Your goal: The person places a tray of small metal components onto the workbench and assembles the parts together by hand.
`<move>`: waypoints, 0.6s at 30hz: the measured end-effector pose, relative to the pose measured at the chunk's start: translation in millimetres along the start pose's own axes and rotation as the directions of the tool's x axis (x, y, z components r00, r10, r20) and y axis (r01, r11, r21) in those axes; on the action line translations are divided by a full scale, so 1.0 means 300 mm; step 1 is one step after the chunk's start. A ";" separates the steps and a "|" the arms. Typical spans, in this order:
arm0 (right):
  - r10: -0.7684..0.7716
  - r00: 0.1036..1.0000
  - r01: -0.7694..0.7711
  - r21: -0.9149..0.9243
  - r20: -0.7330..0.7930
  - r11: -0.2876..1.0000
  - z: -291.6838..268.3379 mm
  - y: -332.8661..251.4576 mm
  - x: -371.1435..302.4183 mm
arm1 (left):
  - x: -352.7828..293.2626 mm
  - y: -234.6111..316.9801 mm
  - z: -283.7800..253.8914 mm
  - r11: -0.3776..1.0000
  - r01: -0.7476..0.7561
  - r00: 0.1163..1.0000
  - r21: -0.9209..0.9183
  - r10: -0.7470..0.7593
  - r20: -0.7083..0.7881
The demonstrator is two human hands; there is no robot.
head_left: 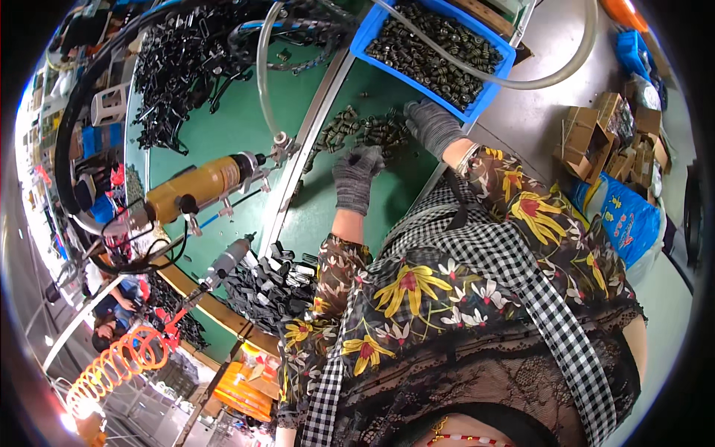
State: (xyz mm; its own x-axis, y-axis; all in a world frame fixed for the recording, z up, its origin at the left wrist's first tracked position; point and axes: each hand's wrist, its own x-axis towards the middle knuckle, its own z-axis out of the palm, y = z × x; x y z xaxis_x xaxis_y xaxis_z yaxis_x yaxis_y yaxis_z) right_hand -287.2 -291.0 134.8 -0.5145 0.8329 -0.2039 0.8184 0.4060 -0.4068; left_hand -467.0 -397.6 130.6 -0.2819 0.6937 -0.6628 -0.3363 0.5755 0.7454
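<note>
Both my hands wear grey knitted gloves over the green tabletop [387, 197]. My left hand [359, 175] is closed, its fingers bent together at the near side of a loose pile of small dark metal fittings [378, 132]; what they hold, if anything, I cannot make out. At the pile's right end, just below the blue bin, my right hand [433, 127] has its fingers curled downward, and their tips are hidden. The blue plastic bin [406, 68] is filled with many similar small ringed fittings. One loose fitting [363, 94] lies apart between pile and bin.
A metal rail [307, 141] crosses the table left of my hands. Beyond it lie black clip-like parts [175, 74], a yellow cylindrical tool [195, 186] and a clear hose [264, 67]. Black plastic pieces [272, 287] are heaped nearer. Cardboard boxes [585, 141] stand on the floor at right.
</note>
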 end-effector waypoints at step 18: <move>0.073 0.953 -0.258 0.914 0.294 -0.312 -0.173 -0.058 -0.121 | -0.057 0.134 0.109 0.910 -0.094 0.946 -0.403 0.207 0.248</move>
State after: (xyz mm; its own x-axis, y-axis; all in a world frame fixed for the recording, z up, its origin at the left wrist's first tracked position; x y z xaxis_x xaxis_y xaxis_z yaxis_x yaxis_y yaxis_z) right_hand -269.5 -308.8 195.4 -0.5057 0.7130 -0.4857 -0.3571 -0.6855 -0.6345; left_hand -446.2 -372.1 174.2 -0.1132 0.8833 -0.4550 -0.6421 0.2845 0.7119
